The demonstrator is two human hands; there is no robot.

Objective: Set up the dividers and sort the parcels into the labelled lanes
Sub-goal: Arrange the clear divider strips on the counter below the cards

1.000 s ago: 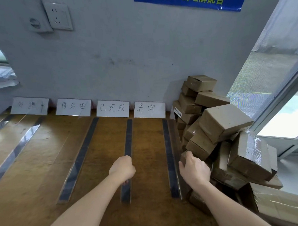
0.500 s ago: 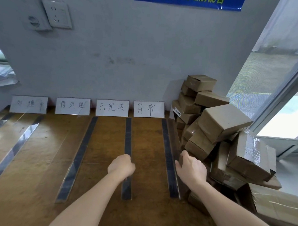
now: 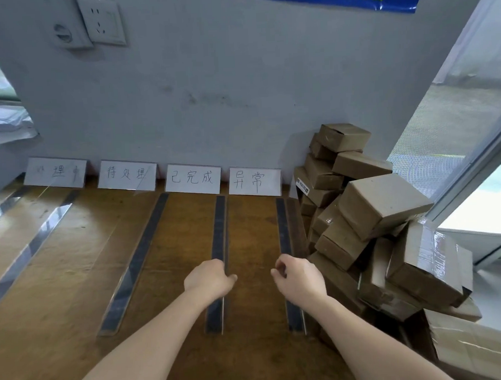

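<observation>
- Reaches forward from the bottom edge with both bare forearms, roughly parallel, wrists low over the wooden table (image 3: 254, 235).
- Closes the left hand (image 3: 208, 280) knuckles-up round the top edge of the clear centre divider (image 3: 219, 228), thumb pointing right across it.
- Holds the right hand (image 3: 299, 278) over the near half of the right divider (image 3: 283, 223), fingers curled inward, thumb and forefinger close together; cannot tell whether these pinch the clear edge or nothing.
- Keeps one lane of bare wood between the two hands.
- Stands both dividers as clear upright sheets on dark base strips, running from the near part of the table back towards the label cards (image 3: 193, 178).
- Props four handwritten white cards side by side against the grey wall (image 3: 238, 75), one at the head of each lane.
- Piles the brown parcels (image 3: 383, 204) at the right end of the table, just beside the right divider and on its outer side, stacked against the wall to above card height.
- Crowds the right wrist on its outer side with that pile; offers open wood ahead of both hands along the lanes.
- Sets two more dividers to the left, a nearer one (image 3: 135, 266) and an outer one (image 3: 31, 251), with wide lanes of wood between them.
- Ends the table's right side at a window frame (image 3: 472, 180) beyond the parcels.
</observation>
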